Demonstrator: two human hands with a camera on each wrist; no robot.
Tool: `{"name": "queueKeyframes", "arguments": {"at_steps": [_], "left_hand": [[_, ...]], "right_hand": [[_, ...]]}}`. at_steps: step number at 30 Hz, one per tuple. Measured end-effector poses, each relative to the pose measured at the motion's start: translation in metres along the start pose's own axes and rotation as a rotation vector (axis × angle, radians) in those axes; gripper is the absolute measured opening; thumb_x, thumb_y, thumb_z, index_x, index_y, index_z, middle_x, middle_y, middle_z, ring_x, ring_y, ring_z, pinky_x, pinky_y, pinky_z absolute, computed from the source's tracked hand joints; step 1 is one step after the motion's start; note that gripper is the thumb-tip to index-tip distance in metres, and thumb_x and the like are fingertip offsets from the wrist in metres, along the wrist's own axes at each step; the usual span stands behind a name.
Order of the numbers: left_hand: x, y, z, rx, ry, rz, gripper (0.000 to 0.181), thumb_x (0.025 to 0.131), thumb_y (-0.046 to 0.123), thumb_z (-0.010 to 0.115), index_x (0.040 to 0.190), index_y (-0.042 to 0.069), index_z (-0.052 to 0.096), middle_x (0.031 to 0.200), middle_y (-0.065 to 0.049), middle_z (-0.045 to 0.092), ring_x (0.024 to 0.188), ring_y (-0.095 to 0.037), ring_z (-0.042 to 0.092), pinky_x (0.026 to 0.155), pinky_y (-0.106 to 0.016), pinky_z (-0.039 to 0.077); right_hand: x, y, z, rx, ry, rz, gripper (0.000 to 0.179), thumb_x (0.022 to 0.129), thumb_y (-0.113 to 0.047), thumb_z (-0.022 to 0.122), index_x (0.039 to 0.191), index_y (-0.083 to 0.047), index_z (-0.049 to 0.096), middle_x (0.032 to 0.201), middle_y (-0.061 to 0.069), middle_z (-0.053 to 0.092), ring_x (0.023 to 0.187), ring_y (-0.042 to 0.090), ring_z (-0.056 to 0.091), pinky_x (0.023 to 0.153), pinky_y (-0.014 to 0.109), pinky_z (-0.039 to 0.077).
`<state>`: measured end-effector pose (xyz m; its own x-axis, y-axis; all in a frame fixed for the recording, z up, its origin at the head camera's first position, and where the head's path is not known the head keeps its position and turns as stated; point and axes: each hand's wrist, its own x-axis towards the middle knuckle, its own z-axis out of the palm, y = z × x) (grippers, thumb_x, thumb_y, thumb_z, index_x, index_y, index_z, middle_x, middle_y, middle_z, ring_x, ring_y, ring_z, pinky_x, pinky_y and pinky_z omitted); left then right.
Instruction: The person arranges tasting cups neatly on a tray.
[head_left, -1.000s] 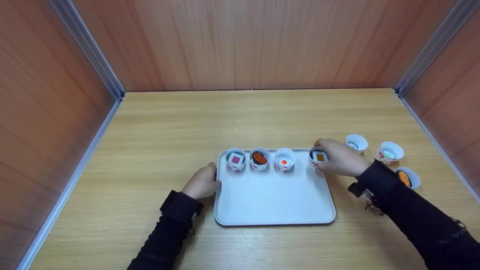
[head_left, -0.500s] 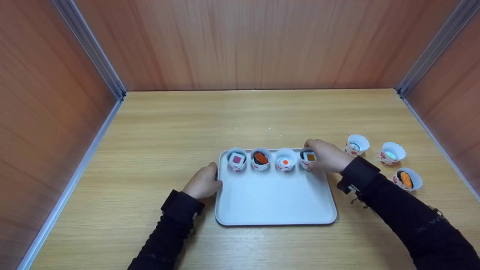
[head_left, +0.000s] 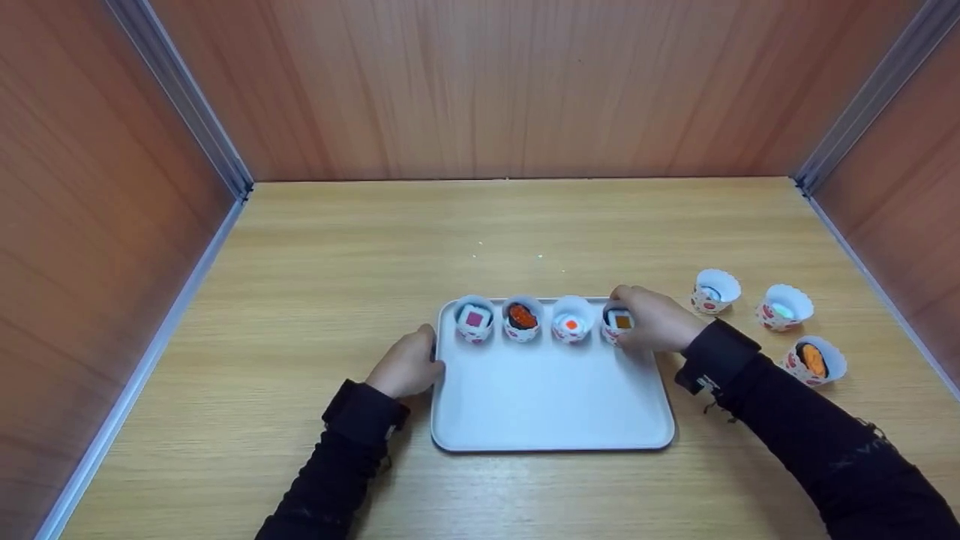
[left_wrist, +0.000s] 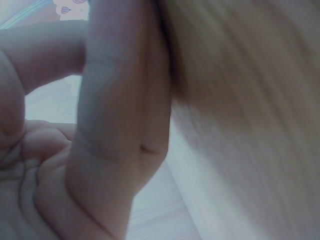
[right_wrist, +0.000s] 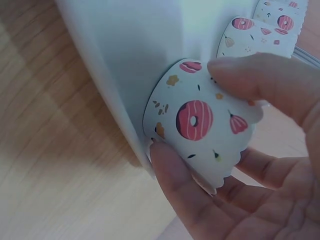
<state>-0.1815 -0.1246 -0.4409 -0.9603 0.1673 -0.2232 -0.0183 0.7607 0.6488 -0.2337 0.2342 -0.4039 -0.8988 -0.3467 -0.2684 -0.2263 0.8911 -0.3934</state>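
My left hand [head_left: 407,365] grips the left edge of the white rectangular tray [head_left: 551,405], thumb at the rim. In the left wrist view its bent fingers [left_wrist: 117,100] fill much of the picture. At the tray's far right corner my right hand [head_left: 658,319] holds a paper baking cup [right_wrist: 200,130] printed with pink donuts, thumb and fingers around its side. Inside that cup is a white sushi roll piece [head_left: 620,320] with a brown square centre. Left of it along the far edge stand three more cups, holding a pink-centred roll [head_left: 474,318], red-topped sushi [head_left: 521,316] and an orange-dotted piece [head_left: 571,325].
Right of the tray, three filled paper cups stand on the wooden table [head_left: 360,247]: one at the back [head_left: 710,301], one with something pale green [head_left: 780,313], and one with orange-topped sushi [head_left: 812,360]. Wood-patterned panels [head_left: 480,90] enclose the back and sides.
My right hand has brought its cup leftward, then slightly toward me, to stand beside the third cup in the row. The left hand and tray stay put.
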Motion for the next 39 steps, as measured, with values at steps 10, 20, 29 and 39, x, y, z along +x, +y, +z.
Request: {"name": "queueKeyframes", "arguments": {"at_steps": [10, 20, 29, 39], "left_hand": [[0.002, -0.001, 0.001, -0.004, 0.002, 0.012, 0.017, 0.085, 0.000, 0.057, 0.102, -0.002, 0.053, 0.083, -0.008, 0.055, 0.070, -0.021, 0.052, 0.059, -0.028, 0.043], [0.003, 0.001, 0.001, -0.011, 0.000, 0.009, 0.019, 0.084, -0.001, 0.057, 0.103, -0.002, 0.053, 0.083, -0.010, 0.056, 0.069, -0.021, 0.054, 0.058, -0.028, 0.045], [0.002, 0.000, 0.000, -0.012, -0.009, 0.003, 0.019, 0.085, 0.000, 0.057, 0.103, -0.002, 0.052, 0.083, -0.009, 0.055, 0.069, -0.021, 0.053, 0.057, -0.028, 0.044], [0.002, -0.002, -0.001, -0.003, -0.002, 0.000, 0.016, 0.084, 0.000, 0.057, 0.099, -0.001, 0.052, 0.080, -0.008, 0.053, 0.065, -0.021, 0.051, 0.054, -0.028, 0.042]], "right_hand": [[-0.008, 0.004, 0.001, -0.043, 0.015, -0.030, 0.068, 0.084, -0.020, 0.072, 0.142, -0.001, 0.042, 0.130, 0.023, 0.054, 0.109, 0.034, 0.057, 0.092, 0.050, 0.049], [-0.055, 0.011, -0.014, -0.097, 0.105, -0.079, 0.110, 0.074, -0.047, 0.081, 0.158, -0.021, 0.014, 0.161, 0.026, 0.007, 0.142, 0.055, 0.018, 0.108, 0.071, 0.022], [-0.107, 0.032, -0.013, -0.161, 0.112, -0.057, 0.126, 0.063, -0.066, 0.079, 0.158, -0.032, 0.003, 0.164, 0.016, -0.005, 0.147, 0.052, 0.003, 0.096, 0.084, 0.015], [-0.141, 0.064, 0.000, -0.178, 0.110, -0.042, 0.124, 0.057, -0.063, 0.083, 0.157, -0.028, 0.018, 0.161, 0.025, 0.012, 0.137, 0.059, 0.024, 0.096, 0.079, 0.026]]}}
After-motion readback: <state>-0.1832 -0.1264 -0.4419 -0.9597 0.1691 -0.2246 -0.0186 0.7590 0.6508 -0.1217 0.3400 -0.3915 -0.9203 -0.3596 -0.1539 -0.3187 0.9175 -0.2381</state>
